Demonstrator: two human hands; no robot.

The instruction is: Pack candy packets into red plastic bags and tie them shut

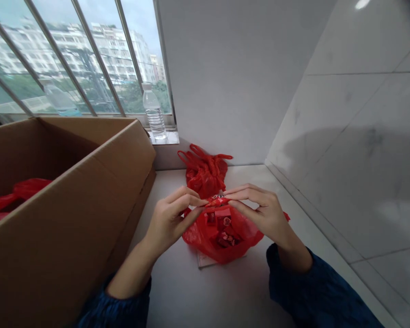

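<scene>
- Overall, a cardboard carton (64, 218) fills the left side of the surface (181, 291), with a red plastic bag (23, 189) inside.
- Plastic water bottle (153, 114) stands on the windowsill (164, 138).
- Crumpled red carrier bag (205, 172) lies behind the hands.
- Open red bag (222, 243) holds small red packets (223, 230); their printing is too small to read.
- Left hand (169, 223) and right hand (259, 214): both grips clamped on one red packet (217, 202), directly above the open bag.

Here I am, my left hand (169, 219) and right hand (262, 215) pinching inward, fingers curled, fingertips (202, 202) almost meeting!
</scene>
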